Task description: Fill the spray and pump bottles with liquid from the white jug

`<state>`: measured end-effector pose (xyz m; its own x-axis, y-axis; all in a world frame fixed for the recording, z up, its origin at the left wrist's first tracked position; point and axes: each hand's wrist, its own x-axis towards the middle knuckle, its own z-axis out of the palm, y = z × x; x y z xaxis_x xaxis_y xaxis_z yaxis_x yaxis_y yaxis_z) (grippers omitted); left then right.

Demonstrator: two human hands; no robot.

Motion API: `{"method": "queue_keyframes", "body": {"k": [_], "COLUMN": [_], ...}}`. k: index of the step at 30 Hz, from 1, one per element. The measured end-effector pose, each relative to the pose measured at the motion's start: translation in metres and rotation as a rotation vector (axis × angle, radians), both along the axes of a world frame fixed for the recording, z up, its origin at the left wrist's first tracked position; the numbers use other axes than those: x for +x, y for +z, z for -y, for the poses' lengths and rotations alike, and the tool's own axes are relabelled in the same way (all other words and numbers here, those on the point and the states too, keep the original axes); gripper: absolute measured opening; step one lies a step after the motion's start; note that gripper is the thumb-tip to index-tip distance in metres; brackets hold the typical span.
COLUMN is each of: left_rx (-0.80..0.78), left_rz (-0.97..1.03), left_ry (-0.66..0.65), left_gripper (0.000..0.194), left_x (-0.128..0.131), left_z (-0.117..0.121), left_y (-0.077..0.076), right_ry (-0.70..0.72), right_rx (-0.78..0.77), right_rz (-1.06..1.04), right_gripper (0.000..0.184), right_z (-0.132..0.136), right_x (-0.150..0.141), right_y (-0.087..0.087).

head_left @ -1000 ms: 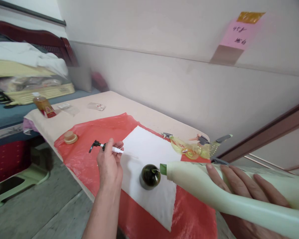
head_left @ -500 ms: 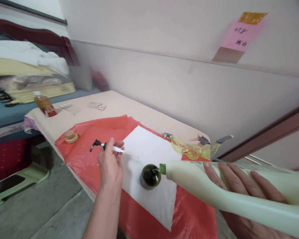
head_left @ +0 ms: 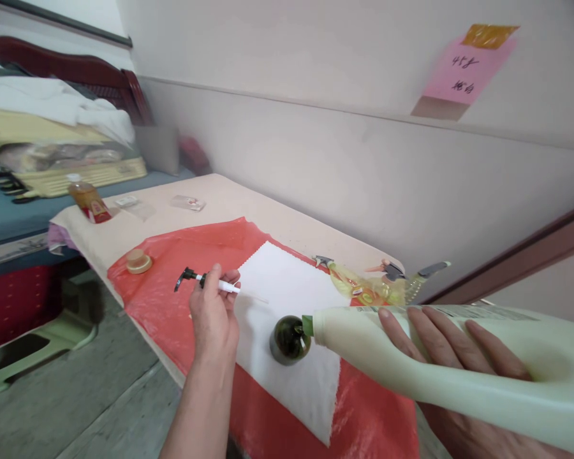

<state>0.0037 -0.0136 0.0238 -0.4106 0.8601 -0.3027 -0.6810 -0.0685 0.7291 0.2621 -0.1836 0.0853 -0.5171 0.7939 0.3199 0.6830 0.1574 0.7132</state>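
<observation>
My left hand (head_left: 215, 306) is closed around a pump dispenser top (head_left: 227, 287), its black nozzle pointing left and its thin tube reaching right over a white cloth (head_left: 287, 274). On the cloth stands a dark green bottle (head_left: 287, 350), its pump off. My right hand (head_left: 449, 344) grips the handle of a large pale green jug (head_left: 363, 331). The jug is tipped on its side, with its green spout (head_left: 307, 326) at the mouth of the dark bottle. Whether liquid is flowing I cannot clearly tell.
A red plastic sheet (head_left: 172, 319) lies under the cloth. A beige cap (head_left: 138, 261) sits on its left. Yellow spray bottles (head_left: 358, 287) lie near the wall. An amber bottle (head_left: 88, 201) and plastic packets (head_left: 186, 203) are at the table's far end. A green stool (head_left: 52, 350) stands left.
The jug and my right hand have shifted slightly left, with the spout a little further over the bottle mouth. My left hand keeps its hold on the pump dispenser top.
</observation>
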Motion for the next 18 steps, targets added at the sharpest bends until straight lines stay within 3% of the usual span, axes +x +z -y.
{"method": "queue_keyframes", "body": {"k": [13, 18], "left_rx": [0.010, 0.006], "left_rz": [0.009, 0.010], "left_ry": [0.012, 0.007], "left_gripper": [0.021, 0.022], "left_x": [-0.001, -0.002], "left_z": [0.001, 0.000], "left_y": [0.002, 0.002], "right_ry": [0.037, 0.097], "right_rx": [-0.014, -0.055], "right_rz": [0.038, -0.147], "right_gripper": [0.059, 0.052], "right_z": [-0.009, -0.012], "right_x": [-0.009, -0.011], "right_y": [0.010, 0.015]}}
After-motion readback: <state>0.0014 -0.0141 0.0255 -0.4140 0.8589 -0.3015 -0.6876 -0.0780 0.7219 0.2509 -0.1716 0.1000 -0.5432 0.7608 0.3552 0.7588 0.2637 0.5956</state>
